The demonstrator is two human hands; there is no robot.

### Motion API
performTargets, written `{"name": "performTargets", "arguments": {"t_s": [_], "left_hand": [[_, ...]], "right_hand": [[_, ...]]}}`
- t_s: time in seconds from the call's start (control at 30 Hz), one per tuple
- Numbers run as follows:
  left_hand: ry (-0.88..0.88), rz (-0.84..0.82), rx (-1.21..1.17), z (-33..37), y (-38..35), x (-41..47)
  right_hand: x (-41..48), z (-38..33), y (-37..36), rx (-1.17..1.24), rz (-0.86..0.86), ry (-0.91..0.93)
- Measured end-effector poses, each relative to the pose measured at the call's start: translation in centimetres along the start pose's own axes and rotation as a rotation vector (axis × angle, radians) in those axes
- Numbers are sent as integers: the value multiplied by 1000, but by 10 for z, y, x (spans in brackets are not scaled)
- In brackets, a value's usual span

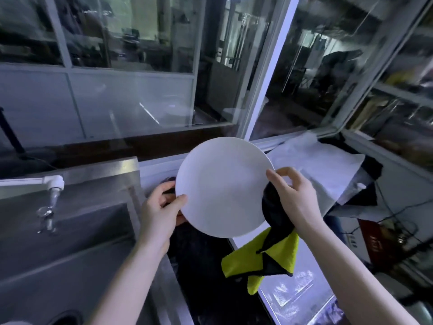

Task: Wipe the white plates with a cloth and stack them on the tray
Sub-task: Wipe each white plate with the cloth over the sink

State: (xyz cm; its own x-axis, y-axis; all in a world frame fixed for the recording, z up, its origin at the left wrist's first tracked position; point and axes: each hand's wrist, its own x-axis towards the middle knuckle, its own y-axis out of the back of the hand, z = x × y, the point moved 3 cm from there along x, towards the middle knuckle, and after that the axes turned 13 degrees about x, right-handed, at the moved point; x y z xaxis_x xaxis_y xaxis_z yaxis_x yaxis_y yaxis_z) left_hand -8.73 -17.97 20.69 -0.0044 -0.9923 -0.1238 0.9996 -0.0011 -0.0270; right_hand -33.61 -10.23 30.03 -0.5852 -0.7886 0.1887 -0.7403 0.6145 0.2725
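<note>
Left hand (pixel 161 208) grips plate (pixel 222 184) rim | right hand (pixel 291 198) pinches cloth (pixel 276 256) against plate | red box (pixel 375 247) lettering blurred

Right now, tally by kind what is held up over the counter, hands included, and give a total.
white plate: 1
yellow and black cloth: 1
hands: 2, the left hand and the right hand
total: 4
</note>
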Motion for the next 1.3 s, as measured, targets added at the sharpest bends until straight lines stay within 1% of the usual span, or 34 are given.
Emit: {"name": "performTargets", "arguments": {"t_s": [0.1,0.23,0.43,0.53,0.6,0.8,0.93,1.0,1.1,1.2,1.3], "left_hand": [[-2,-37,27,-7,-43,5],[31,-67,75,-24,-105,17],[189,-28,51,-65,-192,42],[266,-8,89,-84,-218,57],[296,18,127,-93,-229,68],[325,80,334,-118,-253,108],[334,138,521,-131,-262,129],[342,154,579,-137,-266,135],[310,158,639,-145,-269,140],[280,191,689,-148,-270,142],[238,215,821,-147,-271,138]], "right_hand": [[30,23,32,-57,25,16],[73,75,64,-93,26,-48],[140,170,92,-93,7,-186],[167,208,91,-78,-49,-255],[184,227,84,-93,-93,-263],[227,267,61,-164,-128,-256],[246,289,46,-163,-155,-283],[251,297,40,-196,-162,-297],[255,308,35,-193,-149,-368],[255,311,34,-203,-172,-318],[253,311,35,-270,-211,-237]]}}
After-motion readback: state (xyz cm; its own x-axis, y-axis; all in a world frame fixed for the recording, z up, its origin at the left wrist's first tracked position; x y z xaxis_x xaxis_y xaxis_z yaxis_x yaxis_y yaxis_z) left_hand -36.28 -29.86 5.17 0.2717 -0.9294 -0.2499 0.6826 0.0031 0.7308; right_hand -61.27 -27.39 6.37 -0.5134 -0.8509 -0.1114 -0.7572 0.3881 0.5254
